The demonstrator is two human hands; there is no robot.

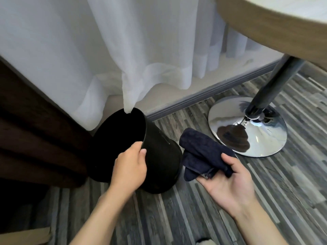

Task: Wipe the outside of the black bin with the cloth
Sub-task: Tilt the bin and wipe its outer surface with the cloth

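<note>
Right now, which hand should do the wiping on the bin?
The right hand: it already holds the cloth just beside the black bin, while the left hand grips the bin's rim, tilting and steadying it.

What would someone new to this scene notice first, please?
The black bin at centre, tipped away and gripped at its rim by the left hand. Just right of it, the right hand holds a dark cloth. Beyond, a shiny chrome table base sits on the striped floor.

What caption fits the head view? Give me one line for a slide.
Left hand grips the tilted round black plastic bin by its rim while the right hand holds a crumpled dark navy cloth beside it.
</note>
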